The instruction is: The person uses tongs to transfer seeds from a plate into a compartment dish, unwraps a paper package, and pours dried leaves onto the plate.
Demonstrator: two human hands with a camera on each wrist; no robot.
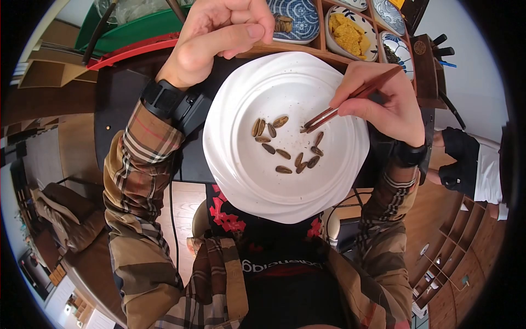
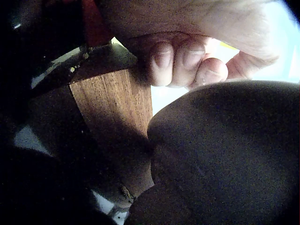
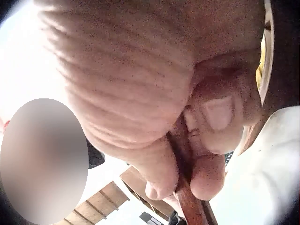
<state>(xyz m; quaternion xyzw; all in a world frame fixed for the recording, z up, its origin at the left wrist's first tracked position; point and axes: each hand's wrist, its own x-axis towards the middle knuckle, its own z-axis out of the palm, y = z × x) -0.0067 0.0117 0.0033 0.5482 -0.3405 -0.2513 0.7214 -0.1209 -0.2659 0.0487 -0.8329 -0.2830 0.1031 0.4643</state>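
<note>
We hold the pair of reddish-brown wooden chopsticks [image 1: 350, 101] pinched in our right hand [image 1: 386, 107], fingers and thumb curled round them; their tips rest together on the round white scalloped plate [image 1: 285, 181], just right of its centre. The dark striped oval seeds [image 1: 284, 145] lie scattered from nine o'clock to four o'clock of the tips. Our left hand [image 1: 222, 33], at eleven o'clock of the plate, rests on the wooden tray's edge, fingers curled under, holding nothing.

Dark table [image 1: 118, 104] with white plate [image 1: 246, 181], wooden tray [image 1: 323, 52]
</note>
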